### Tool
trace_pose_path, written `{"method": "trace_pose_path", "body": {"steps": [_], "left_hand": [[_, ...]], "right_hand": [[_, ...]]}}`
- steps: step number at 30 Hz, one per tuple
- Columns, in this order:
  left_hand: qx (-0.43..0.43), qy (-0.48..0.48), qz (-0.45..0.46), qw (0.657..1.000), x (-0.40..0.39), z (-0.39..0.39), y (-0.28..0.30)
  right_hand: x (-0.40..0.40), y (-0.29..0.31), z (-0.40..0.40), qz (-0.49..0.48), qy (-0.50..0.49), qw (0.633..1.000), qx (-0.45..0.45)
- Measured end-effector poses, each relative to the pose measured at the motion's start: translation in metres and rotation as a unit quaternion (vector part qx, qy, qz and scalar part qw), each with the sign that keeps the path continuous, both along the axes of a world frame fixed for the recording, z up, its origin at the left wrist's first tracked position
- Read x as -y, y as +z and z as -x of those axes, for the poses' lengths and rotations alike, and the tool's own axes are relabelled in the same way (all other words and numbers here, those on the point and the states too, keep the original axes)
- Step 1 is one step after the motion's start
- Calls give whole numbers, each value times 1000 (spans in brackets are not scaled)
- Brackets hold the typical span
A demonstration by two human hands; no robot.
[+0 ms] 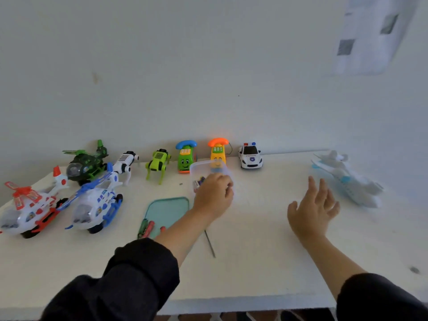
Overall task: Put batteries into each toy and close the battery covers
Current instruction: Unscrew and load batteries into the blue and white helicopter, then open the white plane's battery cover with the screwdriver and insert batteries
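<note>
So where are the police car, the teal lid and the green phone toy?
police car [250, 156]: head view, on its windscreen and bonnet.
teal lid [170, 210]: head view, on its flat top.
green phone toy [184, 161]: head view, on its smiling face.

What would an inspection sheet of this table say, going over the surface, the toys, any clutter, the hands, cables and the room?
Surface: white table, small dark mark near its right edge.
Job's things: helicopters, robot dogs, two toy phones, police car, white plane, blurred; clear container holding batteries.
Clutter: teal lid, screwdrivers, thin rod.
Hands: left hand reaches into the container; right hand open, toward the plane.
Cables: thin cord by the yellow phone.
Surroundings: plain white wall.
</note>
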State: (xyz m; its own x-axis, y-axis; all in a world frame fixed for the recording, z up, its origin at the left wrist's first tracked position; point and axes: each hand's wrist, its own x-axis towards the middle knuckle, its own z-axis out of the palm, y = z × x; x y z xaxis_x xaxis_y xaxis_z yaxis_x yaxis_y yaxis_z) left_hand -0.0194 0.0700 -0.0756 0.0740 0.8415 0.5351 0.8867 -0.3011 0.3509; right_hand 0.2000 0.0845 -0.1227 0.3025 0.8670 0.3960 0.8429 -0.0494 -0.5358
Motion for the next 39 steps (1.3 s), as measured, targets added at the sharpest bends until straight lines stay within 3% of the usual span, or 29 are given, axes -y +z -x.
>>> {"method": "trace_pose_path", "body": {"steps": [2,5,9,16,24,31,39], "left_hand": [[-75,-68,87,991,-11,-40,-6],[-222,-112,240,938,-26,-85,-19],[-265,-107,321,903,-44,-105,-21],[-263,-112,347,893,-63,-104,-11],[-233,-110,345,902,-63,-101,-8],[-208,-125,338,909,-41,-90,-21],[-343,-138,270,889,4,-26,-11]], "right_hand": [[-4,5,-30,-26,-41,999,2],[-15,13,-71,-3,-95,995,-13],[-37,23,-114,44,-131,984,-108],[-72,24,-146,121,-72,958,-250],[-72,12,-143,46,-48,975,-211],[-36,-6,-113,-27,83,989,-123],[-4,-22,-68,-77,186,971,-127]]}}
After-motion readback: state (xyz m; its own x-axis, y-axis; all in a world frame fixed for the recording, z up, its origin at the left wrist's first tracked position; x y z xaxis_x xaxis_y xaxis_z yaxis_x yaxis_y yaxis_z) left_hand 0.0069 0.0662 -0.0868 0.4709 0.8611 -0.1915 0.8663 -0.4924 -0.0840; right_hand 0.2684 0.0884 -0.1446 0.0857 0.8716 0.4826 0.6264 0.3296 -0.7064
